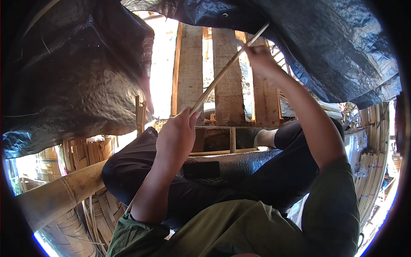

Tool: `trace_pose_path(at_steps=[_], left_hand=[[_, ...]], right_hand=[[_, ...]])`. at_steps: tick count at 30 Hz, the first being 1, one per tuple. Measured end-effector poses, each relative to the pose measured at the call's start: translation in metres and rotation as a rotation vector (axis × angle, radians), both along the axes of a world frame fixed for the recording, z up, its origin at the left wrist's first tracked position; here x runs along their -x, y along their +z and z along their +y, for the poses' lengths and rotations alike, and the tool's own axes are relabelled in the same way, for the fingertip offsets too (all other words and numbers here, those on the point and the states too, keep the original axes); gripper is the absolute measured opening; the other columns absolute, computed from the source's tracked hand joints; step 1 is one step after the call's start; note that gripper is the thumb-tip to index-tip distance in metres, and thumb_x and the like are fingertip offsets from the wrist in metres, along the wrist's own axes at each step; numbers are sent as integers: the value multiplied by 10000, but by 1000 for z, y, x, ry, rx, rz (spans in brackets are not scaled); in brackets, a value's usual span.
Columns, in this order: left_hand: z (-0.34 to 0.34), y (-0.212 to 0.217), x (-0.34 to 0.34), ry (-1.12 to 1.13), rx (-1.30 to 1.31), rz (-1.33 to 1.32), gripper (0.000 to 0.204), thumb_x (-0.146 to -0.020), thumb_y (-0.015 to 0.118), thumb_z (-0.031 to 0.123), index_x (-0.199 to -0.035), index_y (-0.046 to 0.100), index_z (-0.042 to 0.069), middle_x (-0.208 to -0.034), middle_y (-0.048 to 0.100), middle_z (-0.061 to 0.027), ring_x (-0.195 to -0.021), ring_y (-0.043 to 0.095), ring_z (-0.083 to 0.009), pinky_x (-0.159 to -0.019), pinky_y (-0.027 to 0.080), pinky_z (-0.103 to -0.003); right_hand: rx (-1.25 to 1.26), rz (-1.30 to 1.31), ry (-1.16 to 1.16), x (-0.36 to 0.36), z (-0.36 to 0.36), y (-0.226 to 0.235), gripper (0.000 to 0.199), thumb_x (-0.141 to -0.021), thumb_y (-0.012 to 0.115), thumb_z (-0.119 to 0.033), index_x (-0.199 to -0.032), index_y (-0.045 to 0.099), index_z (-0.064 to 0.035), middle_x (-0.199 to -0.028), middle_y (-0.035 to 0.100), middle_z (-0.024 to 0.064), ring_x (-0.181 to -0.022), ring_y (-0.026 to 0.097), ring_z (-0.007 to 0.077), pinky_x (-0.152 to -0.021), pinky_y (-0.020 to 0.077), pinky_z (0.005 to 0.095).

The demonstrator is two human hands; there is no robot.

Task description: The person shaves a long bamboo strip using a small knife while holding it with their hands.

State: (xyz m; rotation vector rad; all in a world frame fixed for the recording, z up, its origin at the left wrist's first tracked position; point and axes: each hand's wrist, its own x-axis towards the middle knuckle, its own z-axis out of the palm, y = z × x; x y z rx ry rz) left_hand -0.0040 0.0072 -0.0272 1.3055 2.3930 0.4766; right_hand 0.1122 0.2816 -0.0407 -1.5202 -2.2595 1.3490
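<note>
A long, thin bamboo stick [220, 74] slants up and to the right in front of me. Its near end is in my left hand [175, 136], which is closed around it with the thumb along the stick. My right hand [260, 58] is by the far part of the stick, fingers curled and smeared by motion. A small greyish edge shows beside those fingers, too blurred to name. The stick's far tip reaches up against a dark plastic sheet.
Wooden planks [229, 81] with gaps lie ahead. Dark plastic sheeting [77, 85] hangs at left and right. A thick bamboo pole [64, 195] runs by my left knee. Bundled bamboo strips [370, 180] stand at the right, and woven bamboo [70, 231] lies at lower left.
</note>
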Motion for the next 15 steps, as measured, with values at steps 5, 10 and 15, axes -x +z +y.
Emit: trace_pose_path(at_steps=[5,10,15], left_hand=[[-6,-9,4,3,-44,-3,311,-1006,498,299,-1020,606,8,-728,655,-226,-737,665,-421,-642,531,-499],[6,11,-5,1,55,-9,312,-1006,498,296,-1043,614,9,-744,659,-233,-751,667,-419,-655,532,-497],[0,-3,3,-18,-59,-53,322,-1004,501,303,-1076,618,13,-767,664,-239,-759,666,-426,-662,532,-503]], right_hand=[[-127,-46,98,7,-37,-30,604,-980,444,-583,-765,571,-32,-535,446,-3,-505,509,174,-529,447,389],[-13,73,-140,-11,6,1,509,-1014,422,-507,-790,542,-66,-508,364,-28,-365,365,95,-340,313,291],[59,-139,-23,2,-27,14,549,-1011,394,-537,-740,519,-77,-525,403,-28,-404,386,90,-351,319,296]])
